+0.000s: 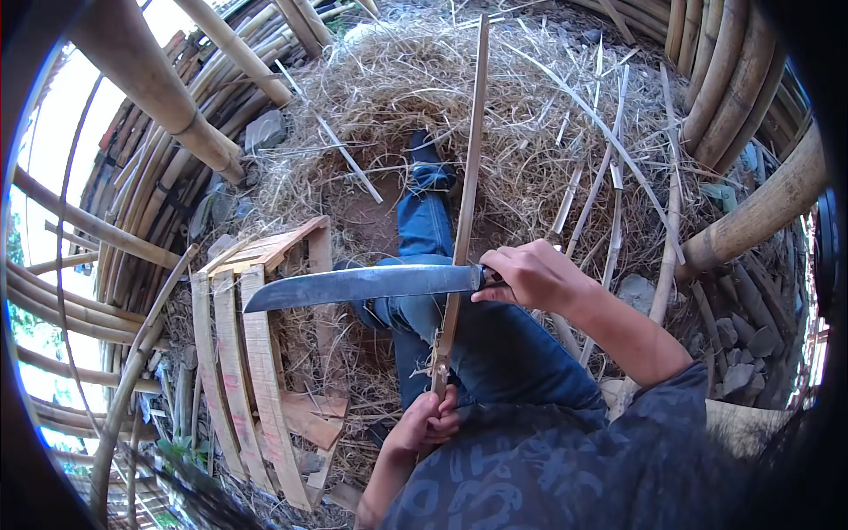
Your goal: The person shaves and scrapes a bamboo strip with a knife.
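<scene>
two hands, both closed. right hand (530,274): fist wrapped round the handle of a long knife (362,287), wrist bent in, forearm coming up from the lower right; blade lies flat across the view, tip to the left, its root touching the bamboo strip (465,194). left hand (428,420): clenched on the strip's lower end, close to the body, just above the dark patterned shirt (548,477). strip: thin, pale, nearly upright, running from that fist past the blade to the top of the view, over the jeans leg (424,221). risk, as judged: blade sits between fist and far end, so a slip down the grain could bring the edge toward the left fingers or the thigh; a twisting strip would cause it. surroundings: slatted wooden crate (256,353) at left, straw heap (495,97) ahead, thick bamboo poles (168,97) around.
</scene>
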The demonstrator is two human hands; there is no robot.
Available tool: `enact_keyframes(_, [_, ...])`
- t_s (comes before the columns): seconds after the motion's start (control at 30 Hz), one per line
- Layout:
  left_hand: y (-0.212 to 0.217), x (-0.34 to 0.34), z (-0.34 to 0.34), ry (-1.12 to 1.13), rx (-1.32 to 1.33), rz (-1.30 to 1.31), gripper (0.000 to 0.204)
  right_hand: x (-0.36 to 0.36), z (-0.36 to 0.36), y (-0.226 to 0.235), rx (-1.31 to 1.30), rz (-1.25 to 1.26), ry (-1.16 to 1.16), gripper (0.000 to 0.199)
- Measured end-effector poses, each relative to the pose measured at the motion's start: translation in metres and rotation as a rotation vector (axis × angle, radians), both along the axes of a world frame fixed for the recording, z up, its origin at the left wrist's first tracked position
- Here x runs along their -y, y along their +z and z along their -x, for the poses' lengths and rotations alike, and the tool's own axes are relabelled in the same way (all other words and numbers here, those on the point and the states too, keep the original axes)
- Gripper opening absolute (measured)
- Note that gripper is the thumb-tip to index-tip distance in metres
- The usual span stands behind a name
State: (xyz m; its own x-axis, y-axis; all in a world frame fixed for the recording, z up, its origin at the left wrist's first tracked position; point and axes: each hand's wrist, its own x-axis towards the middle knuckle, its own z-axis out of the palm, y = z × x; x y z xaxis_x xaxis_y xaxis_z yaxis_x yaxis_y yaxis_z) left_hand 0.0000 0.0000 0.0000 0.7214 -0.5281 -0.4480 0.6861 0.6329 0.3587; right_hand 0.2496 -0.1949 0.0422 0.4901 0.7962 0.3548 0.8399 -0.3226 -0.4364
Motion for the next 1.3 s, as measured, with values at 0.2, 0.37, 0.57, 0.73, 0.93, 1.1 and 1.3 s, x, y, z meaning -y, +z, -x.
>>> enact_keyframes(0.2, [-0.003,0.012,-0.009,0.078,0.033,-0.085,0.041,0.009,-0.020,-0.005,-0.005,0.176,-0.053,0.053])
enact_keyframes(0.37, [-0.013,0.012,-0.009,-0.009,0.226,-0.305,0.030,0.017,-0.038,-0.010,-0.109,0.172,-0.069,0.057])
enact_keyframes(0.57, [-0.007,0.018,-0.010,0.114,0.175,-0.225,0.033,0.018,-0.030,0.000,-0.081,0.185,-0.073,0.057])
enact_keyframes(0.73, [0.002,0.017,-0.003,0.134,0.218,-0.290,0.036,0.014,-0.030,0.003,-0.036,0.197,-0.037,0.058])
enact_keyframes(0.93, [0.008,0.005,0.014,0.118,0.301,-0.544,0.040,0.007,-0.062,0.007,-0.165,0.190,-0.154,0.060])
enact_keyframes(1.1, [-0.008,-0.002,0.013,0.230,0.190,-0.365,0.047,-0.013,-0.039,0.004,-0.190,0.286,-0.103,0.056])
enact_keyframes(1.3, [-0.016,-0.015,0.010,0.155,0.100,-0.273,0.039,-0.023,-0.037,-0.010,-0.219,0.289,-0.084,0.059])
